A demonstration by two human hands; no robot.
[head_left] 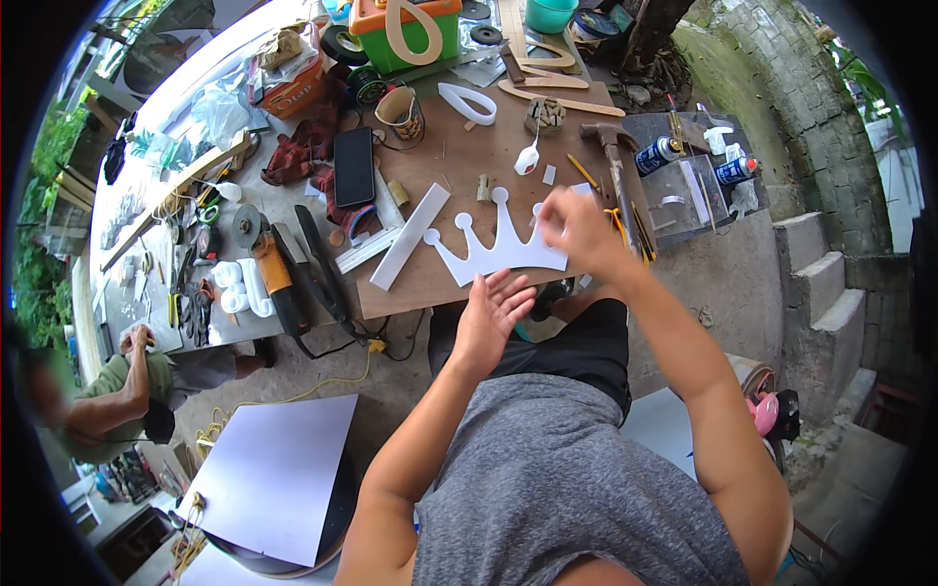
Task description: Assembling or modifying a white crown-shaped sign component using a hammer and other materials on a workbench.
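Note:
A white crown-shaped cutout [496, 256] with ball-tipped points lies flat on the brown board [405, 293] at the table's near edge. My left hand [496, 311] is just below the crown's lower edge, palm turned up and fingers stretched out, holding nothing. Above the crown's right end, my right hand [578, 230] has its fingers curled together and hides part of that side. Whatever those fingers hold, if anything, cannot be made out. A flat white strip [410, 237] lies slanted to the left of the crown.
Beyond the crown are a white glue bottle [527, 158], a hammer [614, 156], a pencil [583, 171] and a black phone [355, 168]. An orange power tool [276, 273] lies left. Spray cans [657, 154] stand right. Another person [117, 391] works at far left.

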